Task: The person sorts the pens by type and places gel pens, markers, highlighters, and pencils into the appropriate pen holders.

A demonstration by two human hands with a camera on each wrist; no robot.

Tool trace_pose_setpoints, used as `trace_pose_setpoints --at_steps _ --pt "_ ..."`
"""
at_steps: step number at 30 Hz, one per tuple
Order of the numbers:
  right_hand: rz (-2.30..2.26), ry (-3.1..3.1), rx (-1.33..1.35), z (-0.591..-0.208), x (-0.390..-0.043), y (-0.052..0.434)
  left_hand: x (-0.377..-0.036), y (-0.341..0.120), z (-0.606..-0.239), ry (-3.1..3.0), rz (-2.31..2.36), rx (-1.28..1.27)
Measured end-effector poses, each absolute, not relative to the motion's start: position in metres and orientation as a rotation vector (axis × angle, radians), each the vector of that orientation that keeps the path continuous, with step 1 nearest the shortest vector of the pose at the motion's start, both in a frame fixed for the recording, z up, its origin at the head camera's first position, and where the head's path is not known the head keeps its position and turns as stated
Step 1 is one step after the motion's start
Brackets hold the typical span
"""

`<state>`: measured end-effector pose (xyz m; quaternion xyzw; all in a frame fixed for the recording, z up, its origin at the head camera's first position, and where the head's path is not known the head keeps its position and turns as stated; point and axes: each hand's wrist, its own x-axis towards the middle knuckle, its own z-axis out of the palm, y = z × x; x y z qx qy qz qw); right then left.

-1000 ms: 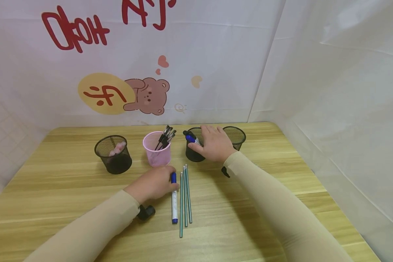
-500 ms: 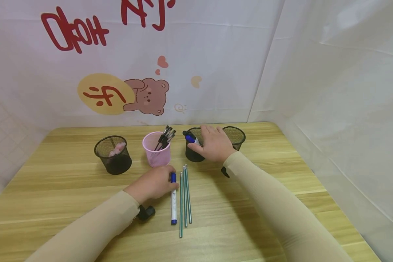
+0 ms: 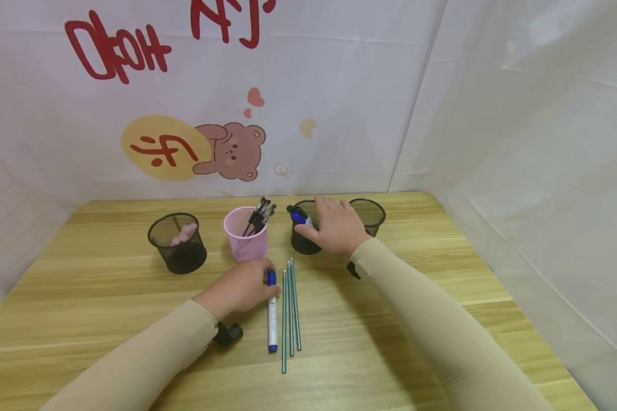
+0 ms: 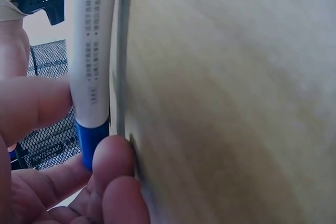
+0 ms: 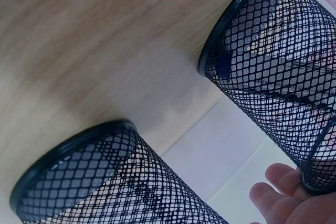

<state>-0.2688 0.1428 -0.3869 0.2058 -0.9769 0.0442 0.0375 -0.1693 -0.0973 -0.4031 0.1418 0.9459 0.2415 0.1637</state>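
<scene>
Left hand has its grip pinched on the white marker lying on the surface; right hand rests, fingers relaxed, on a mesh cup.

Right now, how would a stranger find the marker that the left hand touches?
On the wooden table, look in front of the pink cup. The marker lies beside three thin green pencils; it alone is thick and white with a blue cap.
</scene>
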Motion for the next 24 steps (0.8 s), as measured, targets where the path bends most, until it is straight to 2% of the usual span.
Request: trace_pose_setpoints --at_steps 24 --pt "0.148 -2.995 0.635 -0.3853 -0.268 0.143 -0.1739 -0.101 -0.4032 2.724 0.846 0.388"
